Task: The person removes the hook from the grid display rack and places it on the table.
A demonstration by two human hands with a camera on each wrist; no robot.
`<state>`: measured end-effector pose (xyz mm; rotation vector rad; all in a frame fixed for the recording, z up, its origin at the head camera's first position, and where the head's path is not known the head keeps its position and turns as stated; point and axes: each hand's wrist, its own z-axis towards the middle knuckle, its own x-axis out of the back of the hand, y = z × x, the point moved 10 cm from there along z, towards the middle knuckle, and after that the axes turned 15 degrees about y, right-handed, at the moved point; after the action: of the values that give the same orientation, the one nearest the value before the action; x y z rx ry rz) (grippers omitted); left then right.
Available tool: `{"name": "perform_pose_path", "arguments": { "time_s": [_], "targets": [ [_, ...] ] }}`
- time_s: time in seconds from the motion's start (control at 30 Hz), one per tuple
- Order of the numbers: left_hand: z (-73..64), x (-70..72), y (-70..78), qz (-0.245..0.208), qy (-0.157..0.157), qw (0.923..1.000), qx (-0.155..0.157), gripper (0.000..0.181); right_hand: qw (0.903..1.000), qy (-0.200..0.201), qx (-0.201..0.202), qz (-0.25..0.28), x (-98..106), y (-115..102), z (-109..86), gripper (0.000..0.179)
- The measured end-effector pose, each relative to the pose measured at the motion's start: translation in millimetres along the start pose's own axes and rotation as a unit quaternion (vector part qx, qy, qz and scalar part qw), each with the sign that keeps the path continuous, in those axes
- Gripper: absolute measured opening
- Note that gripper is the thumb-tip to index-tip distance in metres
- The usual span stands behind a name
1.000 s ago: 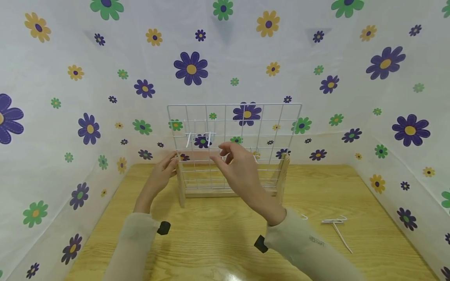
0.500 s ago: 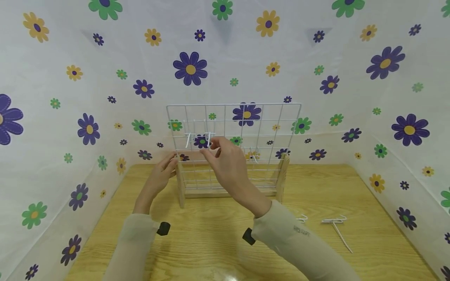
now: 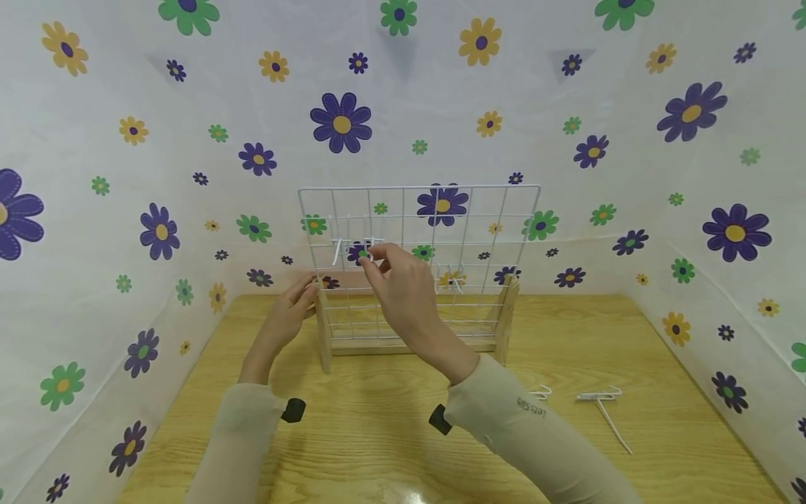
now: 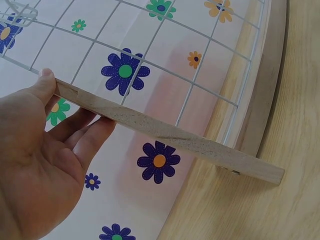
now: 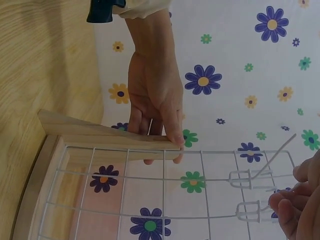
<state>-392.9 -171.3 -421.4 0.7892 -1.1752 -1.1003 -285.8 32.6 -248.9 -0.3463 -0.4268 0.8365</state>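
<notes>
A white wire grid (image 3: 404, 217) stands upright in a wooden stand (image 3: 412, 346). My left hand (image 3: 290, 316) grips the upper end of the stand's left post (image 4: 170, 134), thumb on one side and fingers on the other. At the upper left of the grid hang two white wire hooks side by side. The outer hook (image 3: 338, 250) juts forward, untouched. My right hand (image 3: 406, 294) pinches the prong of the inner hook (image 5: 248, 211) between thumb and index finger; its prong is mostly hidden behind the fingertips.
Another white hook (image 3: 455, 281) hangs lower on the grid's right half. On the wooden table (image 3: 352, 434), one hook (image 3: 601, 397) lies at the right; another (image 3: 543, 392) is partly hidden by the right sleeve. Flowered cloth (image 3: 441, 84) encloses the back and sides.
My right hand has moved left and slightly up to the inner hook and now pinches it. This uncovered the lower right hook on the grid. The left hand has stayed on the post.
</notes>
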Motion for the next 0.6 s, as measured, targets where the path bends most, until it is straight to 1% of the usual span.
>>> {"name": "perform_pose_path", "arguments": {
  "time_s": [0.27, 0.6],
  "targets": [
    [1.2, 0.2, -1.4, 0.004, 0.009, 0.9999, 0.008, 0.064, 0.9999, 0.012, 0.006, 0.008, 0, -3, 3.9, 0.014],
    [0.8, 0.2, -0.7, 0.004, 0.007, 1.0, 0.003, 0.063, 0.9962, 0.065, 0.016, 0.056, 14, 0, 10.6, 0.009]
  ]
}}
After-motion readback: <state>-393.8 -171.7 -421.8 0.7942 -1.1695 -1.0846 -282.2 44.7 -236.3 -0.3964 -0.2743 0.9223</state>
